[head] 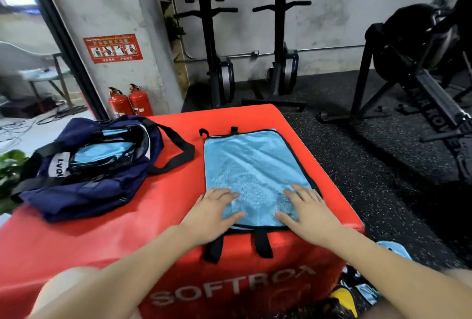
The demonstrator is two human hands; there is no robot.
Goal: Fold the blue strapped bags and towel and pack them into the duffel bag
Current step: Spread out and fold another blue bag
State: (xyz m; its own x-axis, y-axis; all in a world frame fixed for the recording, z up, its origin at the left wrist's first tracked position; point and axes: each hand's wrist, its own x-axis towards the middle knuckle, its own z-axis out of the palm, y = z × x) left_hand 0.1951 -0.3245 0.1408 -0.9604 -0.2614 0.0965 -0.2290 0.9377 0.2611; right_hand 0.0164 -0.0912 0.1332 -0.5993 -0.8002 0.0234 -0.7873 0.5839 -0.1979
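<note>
A light blue mesh bag point(252, 165) with black trim and black straps lies flat on the red soft box point(107, 237). Two of its straps hang over the box's near edge. My left hand point(212, 214) rests flat on the bag's near left corner with fingers spread. My right hand point(310, 212) presses flat on its near right corner. The navy duffel bag point(84, 181) sits open on the left of the box, with light blue fabric point(102, 152) visible inside it.
Two red fire extinguishers point(130, 103) stand by the concrete pillar behind the box. Black gym machines point(421, 76) line the wall and the right side on dark speckled flooring. More blue and yellow items point(357, 293) lie on the floor at lower right.
</note>
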